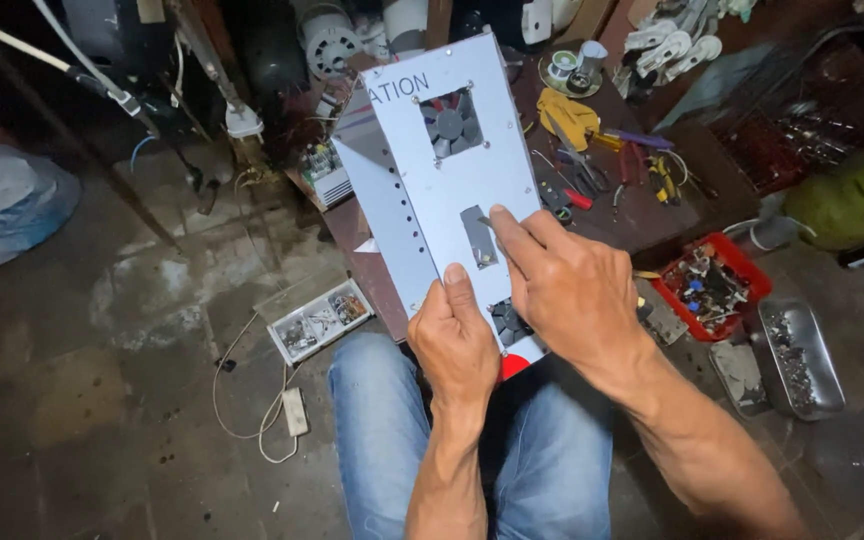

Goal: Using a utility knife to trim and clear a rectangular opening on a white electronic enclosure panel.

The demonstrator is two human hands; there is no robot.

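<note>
I hold a grey metal casing (430,190) tilted over my knees in blue jeans. A round fan (450,122) shows through a cutout near its far end, and a second fan (508,322) sits near the close end. My left hand (455,338) grips the casing's near edge, thumb on top. My right hand (564,290) rests on the panel, its index finger and thumb at a narrow rectangular slot (479,238) in the middle. A red part (513,366) peeks out under the casing's near end.
A low wooden bench (642,215) behind the casing carries pliers, cutters, a yellow cloth (566,114) and a solder spool. A red tray (712,285) and a metal tray (797,358) of small parts lie right. A clear parts box (318,320) and white cable lie on the concrete floor left.
</note>
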